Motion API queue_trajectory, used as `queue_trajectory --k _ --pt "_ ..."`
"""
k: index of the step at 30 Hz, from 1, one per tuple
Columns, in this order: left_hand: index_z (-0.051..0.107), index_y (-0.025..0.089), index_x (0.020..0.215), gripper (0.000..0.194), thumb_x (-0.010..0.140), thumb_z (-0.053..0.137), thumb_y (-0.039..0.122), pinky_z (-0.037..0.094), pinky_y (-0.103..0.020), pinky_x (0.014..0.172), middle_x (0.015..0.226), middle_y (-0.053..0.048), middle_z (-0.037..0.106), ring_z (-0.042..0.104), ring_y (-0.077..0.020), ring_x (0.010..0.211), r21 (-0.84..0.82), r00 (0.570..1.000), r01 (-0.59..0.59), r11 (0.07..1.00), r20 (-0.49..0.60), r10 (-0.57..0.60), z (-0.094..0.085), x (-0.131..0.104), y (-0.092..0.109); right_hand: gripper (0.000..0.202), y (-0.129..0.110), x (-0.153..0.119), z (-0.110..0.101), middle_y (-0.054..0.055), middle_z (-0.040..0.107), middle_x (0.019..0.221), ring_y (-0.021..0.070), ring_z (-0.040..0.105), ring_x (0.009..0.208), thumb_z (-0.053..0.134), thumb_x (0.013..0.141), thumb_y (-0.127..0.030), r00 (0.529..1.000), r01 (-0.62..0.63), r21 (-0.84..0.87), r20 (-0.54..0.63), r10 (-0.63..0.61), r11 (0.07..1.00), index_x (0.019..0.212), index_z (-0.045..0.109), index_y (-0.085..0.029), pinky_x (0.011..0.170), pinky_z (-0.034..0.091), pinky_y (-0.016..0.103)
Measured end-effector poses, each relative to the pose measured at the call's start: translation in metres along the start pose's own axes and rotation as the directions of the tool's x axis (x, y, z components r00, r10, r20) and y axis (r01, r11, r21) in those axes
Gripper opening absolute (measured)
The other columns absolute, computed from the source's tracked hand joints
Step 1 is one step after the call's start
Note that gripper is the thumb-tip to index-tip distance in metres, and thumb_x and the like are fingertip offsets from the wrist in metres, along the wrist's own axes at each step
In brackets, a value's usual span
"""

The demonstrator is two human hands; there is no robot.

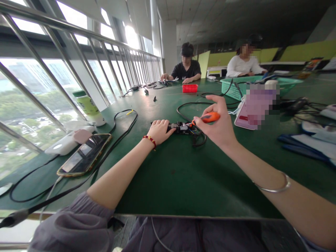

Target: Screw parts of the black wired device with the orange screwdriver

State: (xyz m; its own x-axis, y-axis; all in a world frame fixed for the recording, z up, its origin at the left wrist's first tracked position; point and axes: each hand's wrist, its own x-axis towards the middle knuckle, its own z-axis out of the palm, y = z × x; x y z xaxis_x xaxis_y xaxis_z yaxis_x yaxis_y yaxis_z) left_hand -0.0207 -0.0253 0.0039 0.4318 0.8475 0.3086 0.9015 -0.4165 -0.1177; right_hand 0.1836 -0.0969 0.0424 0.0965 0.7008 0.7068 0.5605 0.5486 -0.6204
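Observation:
My left hand is closed over the left end of a black elongated device and presses it on the green table. Its right part lies bare, with thin coloured wires, and a black cable comes off that end. In my right hand is a screwdriver with an orange and black handle, pinched between thumb and fingers while the index finger sticks up. The shaft points left, and its tip is at the bare part of the device. Whether the tip sits in a screw is too small to tell.
At left are a smartphone, a white adapter, a green-lidded cup and a looped black cable. A red box, a green basket and a purple phone stand farther off. Two people sit across the table.

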Motion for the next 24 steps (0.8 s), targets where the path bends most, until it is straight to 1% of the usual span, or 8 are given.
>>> queue_trajectory --k 2,5,9,11,14,17,21,24 --pt "0.053 0.014 0.105 0.045 0.09 0.033 0.051 0.035 -0.038 0.089 0.103 -0.012 0.06 0.054 -0.0266 0.099 -0.009 1.0 0.001 1.0 -0.006 -0.002 0.0009 0.0 -0.0006 0.041 -0.0021 -0.0004 -0.001 -0.003 0.053 0.066 0.0158 0.055 0.061 0.063 0.067 -0.034 0.999 -0.033 -0.039 0.003 0.033 0.999 0.104 0.052 -0.022 0.063 0.045 0.032" --pt "0.053 0.015 0.104 0.045 0.09 0.032 0.051 0.036 -0.038 0.089 0.102 -0.012 0.06 0.054 -0.0266 0.098 -0.009 1.0 0.002 1.0 -0.01 -0.002 0.0015 0.0001 -0.0011 0.019 -0.0045 -0.0008 -0.0019 -0.002 0.053 0.066 0.0147 0.054 0.061 0.058 0.071 -0.029 0.999 -0.012 -0.027 0.029 0.013 1.0 0.088 0.056 -0.022 0.065 0.045 0.032" --pt "0.053 0.014 0.105 0.046 0.09 0.032 0.051 0.035 -0.038 0.089 0.103 -0.012 0.06 0.054 -0.0266 0.099 0.003 1.0 0.001 1.0 0.001 -0.001 0.0007 0.0004 -0.0003 0.048 0.0006 0.0003 -0.0003 -0.002 0.054 0.074 0.0143 0.054 0.065 0.06 0.067 -0.024 0.998 0.06 0.03 0.018 -0.061 0.998 0.113 0.046 -0.022 0.067 0.047 0.031" --pt "0.053 0.014 0.105 0.045 0.09 0.032 0.051 0.035 -0.038 0.089 0.103 -0.013 0.06 0.054 -0.0267 0.098 0.0 1.0 0.004 1.0 0.004 -0.004 0.0003 0.0004 0.0002 0.056 0.0025 0.0004 0.0002 -0.003 0.053 0.073 0.0142 0.054 0.065 0.062 0.066 -0.028 0.999 0.039 0.019 0.013 -0.039 0.999 0.118 0.042 -0.021 0.065 0.046 0.03" --pt "0.053 0.014 0.105 0.045 0.09 0.033 0.051 0.035 -0.038 0.089 0.103 -0.012 0.06 0.054 -0.0266 0.098 -0.01 1.0 0.006 1.0 0.002 -0.006 0.0 0.0002 0.0004 0.039 -0.0003 -0.001 -0.0006 -0.004 0.052 0.066 0.0129 0.052 0.057 0.061 0.069 -0.035 0.999 -0.018 -0.022 0.035 0.019 1.0 0.105 0.051 -0.022 0.062 0.045 0.03" --pt "0.053 0.015 0.105 0.044 0.09 0.033 0.051 0.035 -0.038 0.089 0.103 -0.012 0.06 0.054 -0.0265 0.098 -0.014 1.0 0.007 1.0 0.002 -0.007 -0.0003 -0.0001 0.0002 0.024 -0.0039 -0.0022 -0.0008 -0.002 0.056 0.073 0.0126 0.054 0.06 0.058 0.072 -0.032 0.999 0.007 -0.012 0.043 -0.006 1.0 0.093 0.055 -0.022 0.064 0.046 0.03" --pt "0.053 0.014 0.105 0.044 0.09 0.033 0.051 0.036 -0.038 0.088 0.103 -0.012 0.06 0.054 -0.0265 0.097 -0.004 1.0 0.005 1.0 0.009 -0.005 -0.0011 -0.0001 0.0005 0.055 0.0001 -0.0009 0.0015 0.0 0.056 0.083 0.0139 0.056 0.065 0.059 0.07 -0.029 0.999 0.048 0.076 0.004 -0.049 0.996 0.121 0.039 -0.024 0.062 0.048 0.03" --pt "0.053 0.014 0.105 0.046 0.09 0.032 0.051 0.037 -0.038 0.088 0.103 -0.012 0.061 0.055 -0.0268 0.097 0.01 1.0 0.001 1.0 0.005 -0.001 -0.0014 -0.0003 0.0006 0.065 0.0031 -0.0001 0.002 -0.001 0.054 0.075 0.015 0.055 0.063 0.064 0.067 -0.033 1.0 0.006 0.035 -0.02 -0.006 0.999 0.124 0.035 -0.022 0.06 0.047 0.031"
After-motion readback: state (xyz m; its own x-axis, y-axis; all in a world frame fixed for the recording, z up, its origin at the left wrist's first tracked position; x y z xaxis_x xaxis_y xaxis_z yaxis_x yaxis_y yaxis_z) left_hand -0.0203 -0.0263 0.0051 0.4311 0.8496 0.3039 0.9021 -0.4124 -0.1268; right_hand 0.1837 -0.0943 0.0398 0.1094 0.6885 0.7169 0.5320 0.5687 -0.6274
